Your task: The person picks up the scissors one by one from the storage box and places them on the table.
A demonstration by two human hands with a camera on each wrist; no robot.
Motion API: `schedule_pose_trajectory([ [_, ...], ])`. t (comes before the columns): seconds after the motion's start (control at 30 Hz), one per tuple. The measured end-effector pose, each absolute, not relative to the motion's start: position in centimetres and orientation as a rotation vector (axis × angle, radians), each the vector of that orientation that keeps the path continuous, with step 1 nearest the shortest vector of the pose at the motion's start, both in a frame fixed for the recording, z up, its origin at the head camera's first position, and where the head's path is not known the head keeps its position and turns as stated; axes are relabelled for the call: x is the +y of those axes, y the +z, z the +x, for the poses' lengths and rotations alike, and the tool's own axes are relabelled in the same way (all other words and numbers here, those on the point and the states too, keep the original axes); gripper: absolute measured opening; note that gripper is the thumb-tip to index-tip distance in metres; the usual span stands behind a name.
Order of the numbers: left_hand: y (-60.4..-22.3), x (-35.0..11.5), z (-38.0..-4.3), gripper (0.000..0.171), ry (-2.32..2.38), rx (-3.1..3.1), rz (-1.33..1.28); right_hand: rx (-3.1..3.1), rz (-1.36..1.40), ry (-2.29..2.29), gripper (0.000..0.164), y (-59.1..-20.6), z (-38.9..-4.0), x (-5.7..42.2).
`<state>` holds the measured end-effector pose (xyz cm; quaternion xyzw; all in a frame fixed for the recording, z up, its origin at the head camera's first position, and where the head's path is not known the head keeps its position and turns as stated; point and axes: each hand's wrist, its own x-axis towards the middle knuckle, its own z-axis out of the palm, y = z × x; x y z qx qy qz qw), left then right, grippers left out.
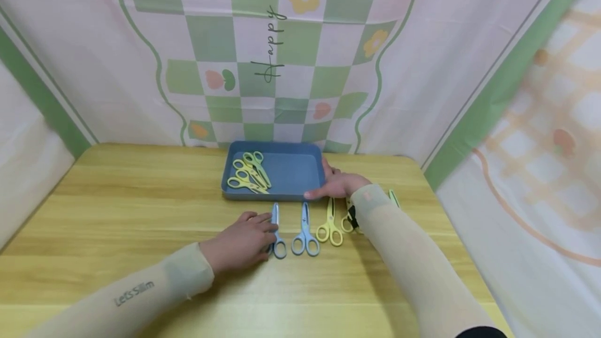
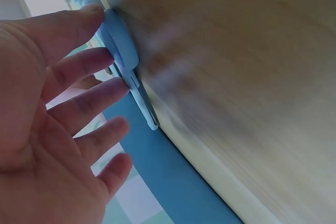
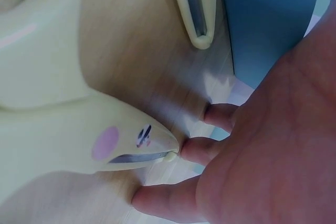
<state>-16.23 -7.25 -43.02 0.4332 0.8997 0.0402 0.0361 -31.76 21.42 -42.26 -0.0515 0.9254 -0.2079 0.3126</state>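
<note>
My left hand (image 1: 239,242) is at the leftmost pair of blue scissors (image 1: 275,212) on the table. In the left wrist view, the thumb and first fingers touch the handle of these blue scissors (image 2: 122,43), the other fingers loosely spread. At the right front corner of the blue tray (image 1: 293,171) is my right hand (image 1: 339,184), thumb along the front rim and fingers by the side wall. Its straight fingertips reach down beside pale yellow scissors (image 3: 126,135) in the right wrist view. The tray bears green scissors (image 1: 257,164) and yellow scissors (image 1: 241,182) at its left.
Right of my left hand lie more blue scissors (image 1: 305,231) and yellow scissors (image 1: 331,219), blades toward the tray. Farther right, my right sleeve (image 1: 399,244) partly covers other scissors, with a green tip (image 1: 393,198) showing. A patterned cloth (image 1: 300,82) hangs behind the table.
</note>
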Motion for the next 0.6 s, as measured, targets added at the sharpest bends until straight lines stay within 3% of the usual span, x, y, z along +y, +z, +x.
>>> schedule_pose_trajectory([
  [0.6,-42.6,-6.1,-16.2,0.026,0.108,2.782,1.344,2.459,-0.149,-0.563,0.143,-41.5,-30.8,21.1],
])
